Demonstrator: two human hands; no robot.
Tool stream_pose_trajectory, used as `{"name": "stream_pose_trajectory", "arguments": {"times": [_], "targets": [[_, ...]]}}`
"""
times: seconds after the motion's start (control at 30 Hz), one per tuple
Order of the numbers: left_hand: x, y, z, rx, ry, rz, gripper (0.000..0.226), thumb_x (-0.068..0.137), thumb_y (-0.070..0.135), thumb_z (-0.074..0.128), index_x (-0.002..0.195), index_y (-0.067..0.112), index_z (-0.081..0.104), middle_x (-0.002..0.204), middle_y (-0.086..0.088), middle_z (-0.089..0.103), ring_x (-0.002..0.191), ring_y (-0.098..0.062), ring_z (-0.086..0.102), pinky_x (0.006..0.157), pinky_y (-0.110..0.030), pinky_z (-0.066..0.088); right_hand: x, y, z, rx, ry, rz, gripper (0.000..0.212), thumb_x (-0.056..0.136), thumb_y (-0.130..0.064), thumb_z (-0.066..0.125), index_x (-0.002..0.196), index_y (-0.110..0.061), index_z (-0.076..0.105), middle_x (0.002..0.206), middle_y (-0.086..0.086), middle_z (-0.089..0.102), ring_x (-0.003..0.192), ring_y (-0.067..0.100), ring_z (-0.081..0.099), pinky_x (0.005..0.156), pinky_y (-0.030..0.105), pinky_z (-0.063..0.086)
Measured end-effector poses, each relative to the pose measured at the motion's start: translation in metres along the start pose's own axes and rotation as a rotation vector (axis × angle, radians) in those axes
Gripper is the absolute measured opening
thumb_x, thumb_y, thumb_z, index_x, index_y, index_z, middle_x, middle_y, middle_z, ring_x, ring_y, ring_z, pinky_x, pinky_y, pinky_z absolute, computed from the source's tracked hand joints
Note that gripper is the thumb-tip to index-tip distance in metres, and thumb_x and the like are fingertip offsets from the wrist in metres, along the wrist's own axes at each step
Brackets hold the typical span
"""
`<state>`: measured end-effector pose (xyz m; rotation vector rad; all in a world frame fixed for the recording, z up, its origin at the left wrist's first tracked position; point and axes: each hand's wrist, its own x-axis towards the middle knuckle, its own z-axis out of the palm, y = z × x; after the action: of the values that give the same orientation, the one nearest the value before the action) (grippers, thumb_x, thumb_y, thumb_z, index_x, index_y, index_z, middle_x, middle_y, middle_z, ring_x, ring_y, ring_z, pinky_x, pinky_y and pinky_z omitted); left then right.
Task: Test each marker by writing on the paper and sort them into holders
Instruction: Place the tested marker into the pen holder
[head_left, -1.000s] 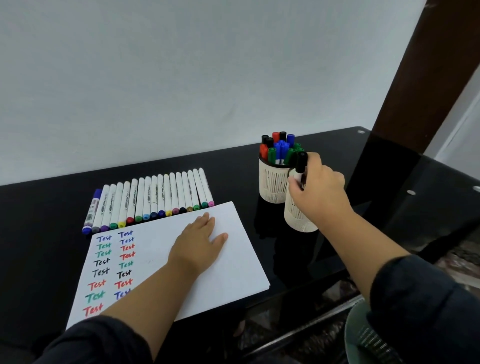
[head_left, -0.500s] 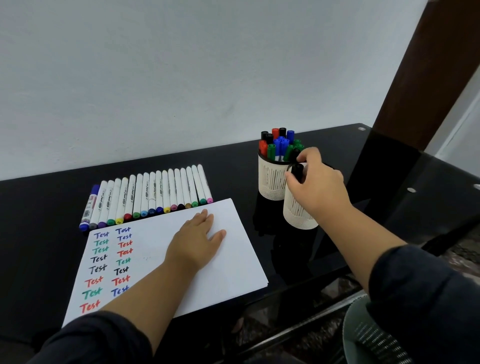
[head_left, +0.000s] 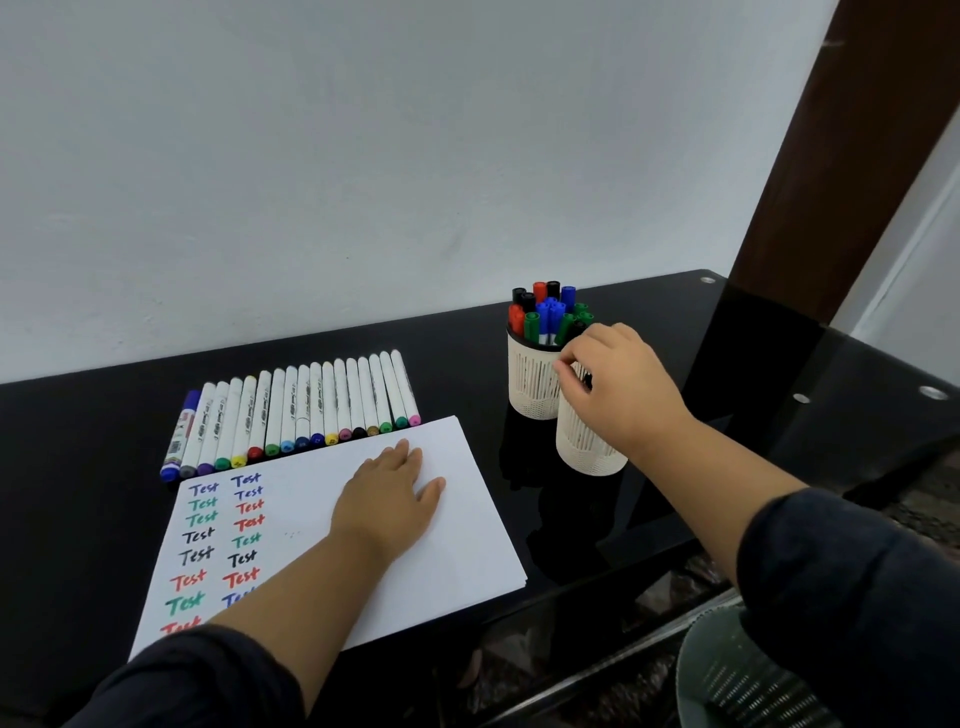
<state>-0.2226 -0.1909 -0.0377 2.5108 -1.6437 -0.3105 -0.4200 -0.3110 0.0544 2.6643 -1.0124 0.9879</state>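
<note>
The black marker (head_left: 586, 379) I'm sorting is in my right hand (head_left: 623, 395). The fingertips are bunched around it at the rim of the nearer white holder (head_left: 587, 447), and only a dark sliver shows between the fingers. A second ago its black cap stood clear above the hand; now it has sunk into the holder. There are two slotted white holders, touching, towards the desk's (head_left: 78, 467) right far side. The rear holder (head_left: 532, 384) is packed with upright markers capped black, red, blue and green, too crowded to count exactly. My left hand (head_left: 389, 493) lies flat with fingers straight on the white paper (head_left: 457, 545) at the near edge, where it was before. On the paper are two columns of the handwritten word "Test", eight in each, in blue, green, black and red; my forearm covers part of the lowest ones. Just beyond the paper's far edge is a row of markers (head_left: 291, 410) lying side by side: seventeen, one blue-capped marker with a printed label at the left end and sixteen white-bodied ones with coloured caps. Their printing is too small to read. A slatted bin (head_left: 727, 675) shows below the desk's near right corner.
</note>
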Motion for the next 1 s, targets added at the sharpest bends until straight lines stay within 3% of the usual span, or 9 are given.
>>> {"name": "stream_pose_trajectory", "arguments": {"times": [0.2,0.37,0.47,0.67,0.83,1.0], "targets": [[-0.015,-0.012,-0.009,0.03,-0.046,-0.005,0.057,0.101,0.045,0.02,0.151,0.019,0.012,0.158,0.002,0.005,0.145,-0.018,0.008,0.116,-0.032,0.009,0.004,-0.034,-0.007,0.084,0.068,-0.201,0.032,0.087,-0.028,0.044,0.071,-0.01,0.066,0.061,0.0,0.06,0.056,0.019,0.054,0.051,0.029,0.047],[-0.04,-0.055,-0.009,0.04,-0.033,-0.039,0.057,0.1,0.044,0.021,0.15,0.017,0.015,0.158,-0.001,0.006,0.145,-0.017,0.009,0.116,-0.031,0.007,0.0,-0.087,0.006,0.127,0.05,-0.209,0.035,0.088,-0.035,0.043,0.067,-0.014,0.062,0.054,-0.004,0.055,0.052,0.017,0.051,0.043,0.026,0.039],[-0.06,-0.085,-0.017,0.029,-0.018,-0.107,0.056,0.1,0.044,0.025,0.15,0.02,0.017,0.158,0.001,0.008,0.144,-0.018,0.013,0.115,-0.032,0.012,-0.003,-0.122,0.023,0.152,-0.063,-0.22,0.03,0.092,-0.033,0.049,0.074,-0.015,0.063,0.061,-0.002,0.057,0.059,0.018,0.054,0.048,0.025,0.038],[-0.099,-0.153,-0.036,-0.001,-0.019,-0.274,0.056,0.099,0.048,0.026,0.15,0.026,0.015,0.158,0.004,0.007,0.144,-0.018,0.01,0.115,-0.036,0.016,-0.003,-0.19,0.069,0.264,-0.233,-0.235,0.029,0.097,-0.038,0.041,0.095,-0.019,0.063,0.08,-0.004,0.062,0.079,0.015,0.054,0.061,0.026,0.037],[-0.115,-0.207,-0.039,-0.017,0.002,-0.393,0.056,0.1,0.046,0.028,0.15,0.024,0.016,0.158,0.004,0.006,0.145,-0.017,0.007,0.116,-0.037,0.013,-0.008,-0.237,0.112,0.333,-0.277,-0.302,0.025,0.095,-0.034,0.047,0.093,-0.016,0.065,0.082,-0.002,0.064,0.072,0.015,0.05,0.056,0.026,0.029],[-0.123,-0.249,-0.043,-0.034,0.033,-0.434,0.057,0.099,0.047,0.029,0.15,0.026,0.017,0.158,0.005,0.006,0.145,-0.02,0.008,0.115,-0.039,0.014,-0.004,-0.26,0.143,0.302,-0.362,-0.36,0.025,0.096,-0.035,0.045,0.1,-0.019,0.063,0.083,-0.005,0.059,0.074,0.011,0.045,0.06,0.025,0.032]]}}
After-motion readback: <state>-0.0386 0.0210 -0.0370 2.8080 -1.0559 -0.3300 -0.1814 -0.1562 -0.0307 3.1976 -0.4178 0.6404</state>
